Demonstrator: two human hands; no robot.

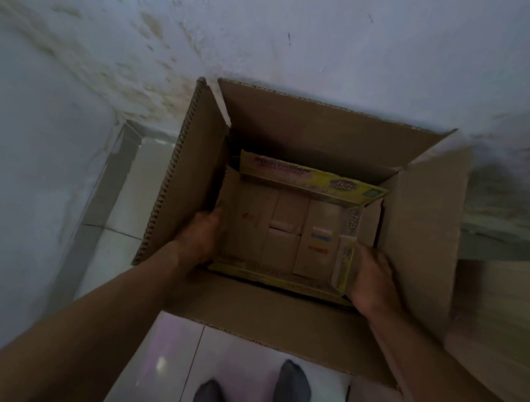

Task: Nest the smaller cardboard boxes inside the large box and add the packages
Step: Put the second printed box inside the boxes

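A large brown cardboard box [427, 227] stands open on the floor in front of me, its four flaps spread outward. Inside it sits a smaller open box with yellow printed flaps [313, 178], and its brown bottom panels [283, 233] show. My left hand [197, 237] grips the smaller box's left wall, fingers over the edge. My right hand [372, 282] holds its right wall by the yellow side flap. Both forearms reach down into the large box.
The large box stands against a stained pale wall [277, 35], near a corner on the left. White floor tiles [171, 356] lie below. My two feet in grey socks [293, 391] stand just behind the near flap. A wooden surface [512, 298] is at the right.
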